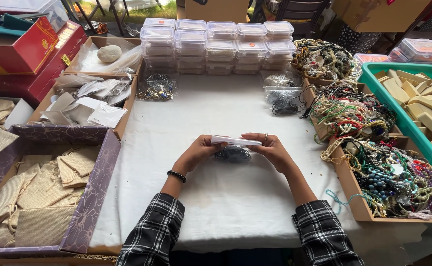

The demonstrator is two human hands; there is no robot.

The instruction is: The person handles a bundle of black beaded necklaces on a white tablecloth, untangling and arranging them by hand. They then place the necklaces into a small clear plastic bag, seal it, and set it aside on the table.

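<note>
Two hands (235, 148) share one clear bag (232, 153) on one table (216, 197), with one purple box (90, 197) of burlap pouches (38, 197), three cardboard trays of beads (388, 182), one green tub (398, 118), one stone (109, 53), and two red boxes (28, 49).

Single head-worn view, steeply down over the white table (235, 207), close.

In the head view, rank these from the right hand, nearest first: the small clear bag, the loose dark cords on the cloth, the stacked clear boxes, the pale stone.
From the right hand:
1. Small clear bag, held in it, at centre.
2. Loose dark cords, just beyond, slightly right.
3. Stacked clear boxes, along the far edge.
4. Pale stone, far left, in a cardboard tray.
</note>
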